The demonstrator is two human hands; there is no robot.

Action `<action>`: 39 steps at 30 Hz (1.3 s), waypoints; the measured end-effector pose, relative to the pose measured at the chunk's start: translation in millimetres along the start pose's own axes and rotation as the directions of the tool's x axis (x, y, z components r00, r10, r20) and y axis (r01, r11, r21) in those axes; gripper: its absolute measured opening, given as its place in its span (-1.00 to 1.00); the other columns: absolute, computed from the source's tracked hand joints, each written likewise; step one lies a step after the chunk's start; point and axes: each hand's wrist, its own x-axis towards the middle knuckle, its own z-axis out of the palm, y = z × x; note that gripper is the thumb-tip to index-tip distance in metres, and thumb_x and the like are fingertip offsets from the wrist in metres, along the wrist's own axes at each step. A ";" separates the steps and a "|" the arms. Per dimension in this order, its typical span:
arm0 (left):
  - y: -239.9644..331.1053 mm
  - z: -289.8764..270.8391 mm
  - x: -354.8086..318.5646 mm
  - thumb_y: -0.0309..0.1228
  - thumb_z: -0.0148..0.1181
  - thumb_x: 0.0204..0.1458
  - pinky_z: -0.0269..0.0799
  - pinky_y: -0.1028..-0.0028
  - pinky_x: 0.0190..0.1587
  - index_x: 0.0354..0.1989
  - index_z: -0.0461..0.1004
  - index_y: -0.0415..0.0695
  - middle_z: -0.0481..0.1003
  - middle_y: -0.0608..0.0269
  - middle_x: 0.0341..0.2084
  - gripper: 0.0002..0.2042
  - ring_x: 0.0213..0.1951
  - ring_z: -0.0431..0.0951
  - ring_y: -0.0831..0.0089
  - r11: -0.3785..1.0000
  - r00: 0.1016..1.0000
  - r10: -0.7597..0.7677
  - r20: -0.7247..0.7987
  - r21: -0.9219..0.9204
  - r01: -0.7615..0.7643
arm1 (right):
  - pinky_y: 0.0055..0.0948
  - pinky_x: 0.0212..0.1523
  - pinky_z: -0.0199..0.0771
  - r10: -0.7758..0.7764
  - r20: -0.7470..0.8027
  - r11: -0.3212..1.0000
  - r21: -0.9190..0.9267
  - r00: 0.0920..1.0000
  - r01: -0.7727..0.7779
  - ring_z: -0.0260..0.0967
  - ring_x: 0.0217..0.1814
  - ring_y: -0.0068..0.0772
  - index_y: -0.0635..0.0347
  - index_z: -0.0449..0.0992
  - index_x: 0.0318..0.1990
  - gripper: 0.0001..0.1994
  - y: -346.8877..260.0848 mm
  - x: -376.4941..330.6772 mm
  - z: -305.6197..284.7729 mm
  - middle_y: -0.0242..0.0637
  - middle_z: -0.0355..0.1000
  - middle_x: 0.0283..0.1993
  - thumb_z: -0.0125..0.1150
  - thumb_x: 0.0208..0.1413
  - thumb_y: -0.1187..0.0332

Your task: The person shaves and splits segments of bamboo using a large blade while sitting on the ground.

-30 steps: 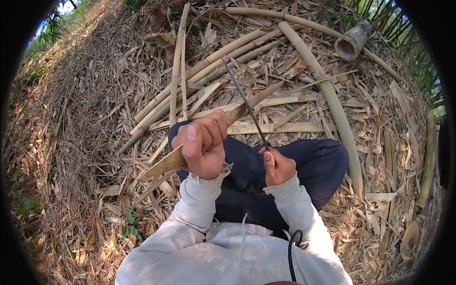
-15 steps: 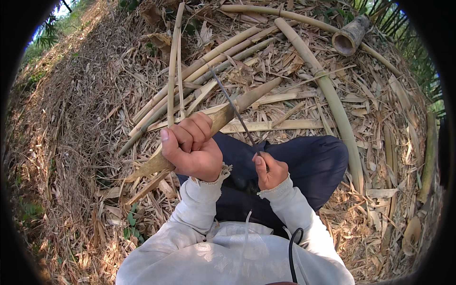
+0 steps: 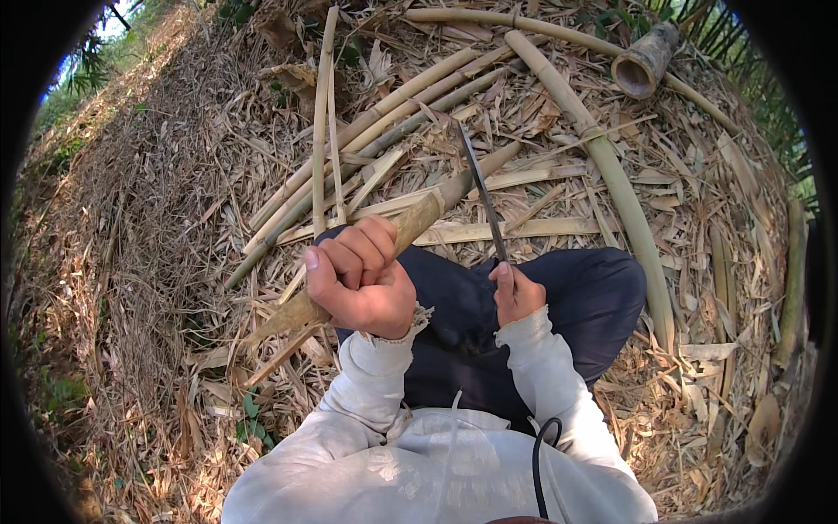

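Right now my left hand (image 3: 362, 281) is gripping a tapered bamboo piece (image 3: 419, 217), which is slanting through the frame's centre, and my right hand (image 3: 519, 295) is clasping a dark knife (image 3: 486, 197), its blade crossing the piece's upper part. Farther out, a bamboo pole (image 3: 618, 179) is curving down right of centre; a hollow bamboo section (image 3: 644, 63) is lying upper right.

left fingers (image 3: 367, 247) hide part of the bamboo piece (image 3: 422, 217), right fingers (image 3: 524, 290) the handle of the knife (image 3: 483, 189).
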 end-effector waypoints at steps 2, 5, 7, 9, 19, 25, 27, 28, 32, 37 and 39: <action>-0.3 -3.2 -1.1 -0.21 -0.31 0.27 -0.02 0.42 -0.53 -0.73 -0.07 0.04 -0.06 0.42 -0.85 -0.55 -0.73 -0.12 0.52 1.000 0.994 0.003 0.110 -0.007 -0.002 | -0.39 -0.47 0.42 -0.203 0.043 0.976 0.090 0.978 0.198 0.47 -0.56 -0.18 0.30 0.54 -0.25 -0.62 -30.2 -23.2 -2.1 -0.14 0.44 -0.57 0.04 0.30 0.10; 2.2 -11.0 11.0 -0.20 -0.31 0.26 -0.03 0.40 -0.54 -0.75 -0.06 0.02 -0.03 0.40 -0.85 -0.54 -0.74 -0.09 0.50 0.996 0.943 -0.066 0.326 -0.035 0.082 | -0.41 -0.46 0.43 -0.251 0.128 0.967 0.065 0.960 0.244 0.47 -0.54 -0.20 0.33 0.54 -0.22 -0.60 -61.7 -29.7 -20.0 -0.15 0.45 -0.53 0.04 0.30 0.09; 3.1 -15.3 16.6 -0.21 -0.30 0.25 -0.04 0.39 -0.54 -0.76 -0.04 0.01 -0.02 0.39 -0.85 -0.54 -0.74 -0.07 0.49 0.999 0.886 -0.026 0.464 -0.025 0.043 | -0.41 -0.46 0.44 -0.292 0.073 0.956 0.040 0.954 0.290 0.48 -0.52 -0.18 0.36 0.54 -0.18 -0.58 -69.9 -27.0 -22.3 -0.11 0.46 -0.51 0.05 0.29 0.08; 5.2 -16.2 20.8 -0.24 -0.25 0.22 -0.03 0.37 -0.56 -0.77 -0.01 -0.02 0.03 0.35 -0.87 -0.55 -0.77 -0.02 0.46 1.000 0.825 -0.003 0.565 -0.020 0.018 | -0.41 -0.46 0.44 -0.325 0.086 0.946 0.040 0.942 0.322 0.48 -0.51 -0.16 0.38 0.55 -0.16 -0.58 -77.7 -22.8 -29.6 -0.09 0.47 -0.49 0.06 0.29 0.08; 15.6 -14.2 8.3 -0.31 -0.10 0.12 0.02 0.36 -0.62 -0.81 0.01 -0.08 0.06 0.29 -0.92 -0.56 -0.83 0.02 0.43 1.000 0.762 -0.016 0.647 0.015 0.009 | -0.35 -0.53 0.39 -0.246 0.064 0.966 -0.065 0.967 0.250 0.44 -0.60 -0.03 0.32 0.57 -0.32 -0.63 -55.6 5.7 -48.3 -0.06 0.40 -0.64 0.12 0.27 0.12; 11.3 -12.5 10.2 -0.30 -0.07 0.12 0.01 0.36 -0.65 -0.84 0.02 -0.07 0.05 0.34 -0.94 -0.53 -0.85 0.02 0.44 0.999 0.774 -0.016 0.633 0.032 -0.005 | -0.31 -0.55 0.38 -0.104 0.072 0.979 -0.166 0.992 0.115 0.43 -0.60 0.00 0.29 0.56 -0.41 -0.62 -36.3 29.8 -55.1 -0.04 0.38 -0.64 0.13 0.26 0.12; 15.9 -13.0 8.7 -0.30 -0.07 0.13 0.02 0.36 -0.65 -0.83 0.02 -0.06 0.05 0.34 -0.94 -0.53 -0.85 0.03 0.43 1.000 0.763 -0.019 0.646 0.007 0.019 | -0.29 -0.55 0.37 -0.178 0.079 0.969 -0.159 0.981 0.188 0.41 -0.60 0.02 0.28 0.56 -0.41 -0.62 -35.4 24.5 -54.6 -0.04 0.37 -0.65 0.13 0.26 0.12; 17.0 -14.4 8.9 -0.29 -0.06 0.13 0.02 0.36 -0.65 -0.83 0.02 -0.06 0.05 0.33 -0.93 -0.53 -0.85 0.03 0.43 1.000 0.760 -0.024 0.649 0.005 0.027 | -0.28 -0.56 0.37 -0.214 0.092 0.963 -0.148 0.972 0.226 0.41 -0.61 0.03 0.28 0.56 -0.41 -0.62 -45.1 20.8 -51.2 -0.03 0.36 -0.65 0.12 0.26 0.12; 11.7 -17.7 18.5 -0.29 -0.05 0.13 -0.03 0.38 -0.65 -0.83 0.02 -0.05 0.04 0.36 -0.94 -0.53 -0.85 0.03 0.44 1.000 0.755 -0.025 0.655 0.021 0.014 | -0.28 -0.53 0.39 -0.298 0.175 0.944 -0.089 0.938 0.317 0.42 -0.58 0.03 0.24 0.57 -0.38 -0.65 -59.2 22.5 -54.1 0.00 0.34 -0.67 0.13 0.26 0.11; 8.3 -22.1 19.1 -0.29 -0.07 0.15 -0.03 0.38 -0.65 -0.83 0.03 -0.04 0.07 0.36 -0.93 -0.53 -0.86 0.01 0.47 1.000 0.776 -0.001 0.631 -0.023 0.020 | -0.28 -0.52 0.40 -0.096 0.144 0.985 -0.126 0.985 0.115 0.42 -0.58 0.04 0.27 0.56 -0.36 -0.64 -37.7 31.9 -48.7 -0.01 0.36 -0.66 0.14 0.25 0.11; 6.7 -25.2 24.9 -0.30 -0.08 0.16 -0.04 0.37 -0.64 -0.83 0.03 -0.03 0.06 0.36 -0.93 -0.53 -0.86 -0.01 0.48 0.999 0.780 0.005 0.626 -0.036 0.022 | -0.27 -0.51 0.40 -0.279 0.211 0.956 -0.029 0.937 0.292 0.42 -0.58 0.06 0.29 0.55 -0.34 -0.62 -62.3 24.0 -50.9 -0.04 0.38 -0.64 0.11 0.27 0.09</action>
